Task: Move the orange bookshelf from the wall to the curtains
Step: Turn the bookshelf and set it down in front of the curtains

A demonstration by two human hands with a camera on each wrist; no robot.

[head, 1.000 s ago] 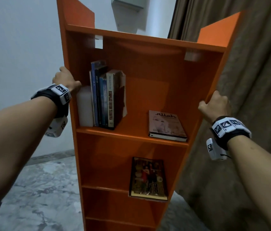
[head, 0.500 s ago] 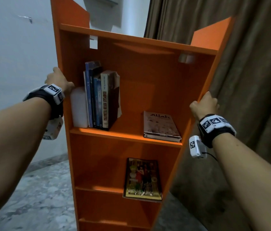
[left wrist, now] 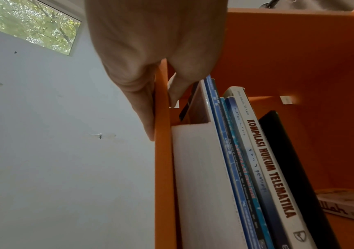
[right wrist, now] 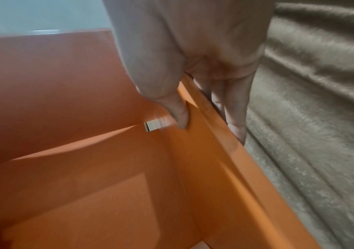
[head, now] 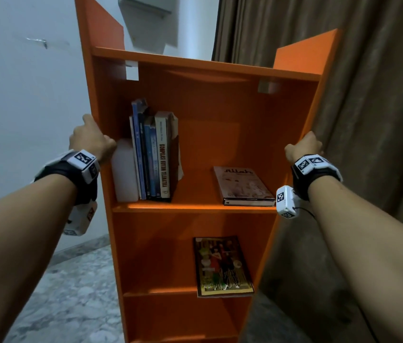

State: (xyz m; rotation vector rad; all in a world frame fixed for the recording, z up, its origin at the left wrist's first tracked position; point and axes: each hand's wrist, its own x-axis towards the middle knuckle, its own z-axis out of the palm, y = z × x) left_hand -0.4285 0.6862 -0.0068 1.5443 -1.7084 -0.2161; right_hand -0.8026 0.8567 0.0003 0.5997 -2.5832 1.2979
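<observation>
The left hand (head: 91,139) clamps the left side panel of the orange bookshelf (head: 207,134), thumb inside and fingers (left wrist: 148,121) flat on the outer face. The right hand (head: 304,147) pinches the right panel the same way, its fingers (right wrist: 235,118) between panel and curtains (head: 381,120). The shelf stands on the marble floor (head: 66,293), its right side close against the curtains, the white wall (head: 22,120) to its left.

Risks, as I judge them: a tilt could topple the upright books (head: 153,157) or slide the flat book (head: 242,186) and the magazine (head: 222,266) off; curtain fabric could snag under the base.

The shelf's foot is cut off, and the right wrist view is blurred.
</observation>
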